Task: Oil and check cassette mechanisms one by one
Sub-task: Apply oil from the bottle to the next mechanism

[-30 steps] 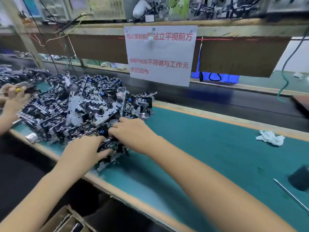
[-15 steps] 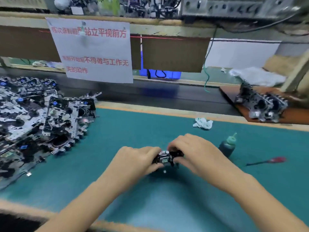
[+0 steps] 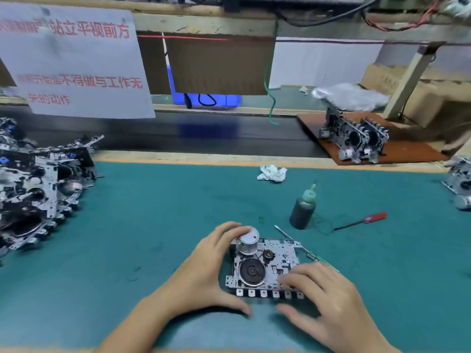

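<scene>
One cassette mechanism [image 3: 265, 266] lies flat on the green mat [image 3: 153, 225] right in front of me, with its flywheel and silver motor facing up. My left hand [image 3: 204, 271] grips its left side, fingers curled by the motor and thumb at the front edge. My right hand [image 3: 328, 301] rests its fingers on the right front corner above the row of keys, with the thumb spread just off the edge. A dark oil bottle [image 3: 302, 211] with a green nozzle stands behind the mechanism to the right.
A large pile of mechanisms [image 3: 33, 189] fills the left of the mat. A thin probe [image 3: 288, 234] lies behind the mechanism and a red screwdriver [image 3: 364, 220] right of the bottle. A crumpled cloth [image 3: 271, 173] lies at the back. More mechanisms [image 3: 354, 138] sit on a brown board.
Both hands lifted one mechanism out of the left pile, carried it right to the middle of the mat and set it down flat. My view turned right with it.
</scene>
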The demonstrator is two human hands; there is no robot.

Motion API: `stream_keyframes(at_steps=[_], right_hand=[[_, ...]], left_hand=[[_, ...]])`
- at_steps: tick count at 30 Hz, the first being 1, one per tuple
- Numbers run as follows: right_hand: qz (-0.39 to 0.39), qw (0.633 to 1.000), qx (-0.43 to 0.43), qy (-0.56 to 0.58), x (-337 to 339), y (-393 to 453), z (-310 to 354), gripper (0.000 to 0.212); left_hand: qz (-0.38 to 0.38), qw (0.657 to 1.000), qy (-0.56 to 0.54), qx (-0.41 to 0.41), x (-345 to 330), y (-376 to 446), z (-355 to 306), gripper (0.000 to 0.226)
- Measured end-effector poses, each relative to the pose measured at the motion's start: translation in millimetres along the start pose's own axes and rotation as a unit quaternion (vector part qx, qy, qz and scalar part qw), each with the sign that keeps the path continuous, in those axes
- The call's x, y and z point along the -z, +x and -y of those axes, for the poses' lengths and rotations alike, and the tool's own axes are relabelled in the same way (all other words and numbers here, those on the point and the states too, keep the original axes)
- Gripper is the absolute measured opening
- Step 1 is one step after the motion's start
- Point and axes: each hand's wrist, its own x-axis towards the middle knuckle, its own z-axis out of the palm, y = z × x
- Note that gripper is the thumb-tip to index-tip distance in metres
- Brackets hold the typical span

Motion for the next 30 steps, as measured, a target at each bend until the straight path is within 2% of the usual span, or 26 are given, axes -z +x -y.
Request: stream_keyframes(at_steps=[4, 11, 14, 20, 25, 30], right_hand=[[-0.063, 0.985, -0.111, 0.117, 2, -2, 0, 0.027], [-0.103, 0.959, -0.214, 0.153, 0, -3, -2, 0.010], [-0.110, 0.946, -0.255, 0.169, -1, -4, -4, 0.009], [-0.095, 0.930, -0.294, 0.200, -2, -2, -5, 0.012], [-0.098, 0.925, -0.312, 0.192, -2, -3, -8, 0.013], [-0.096, 0.925, -0.313, 0.194, 3, 2, -7, 0.013]], left_hand=[[-0.008, 0.998, -0.054, 0.019, -2, 1, 0, 0.109], [-0.002, 0.998, -0.057, 0.041, 0, -1, -5, 0.110], [0.010, 0.997, -0.051, 0.048, 1, -2, -6, 0.118], [-0.027, 0.998, 0.028, 0.044, -8, 1, -14, 0.106], [0.004, 0.999, 0.008, 0.041, -8, 4, -12, 0.117], [-0.003, 0.999, -0.021, 0.045, -8, 2, -10, 0.119]])
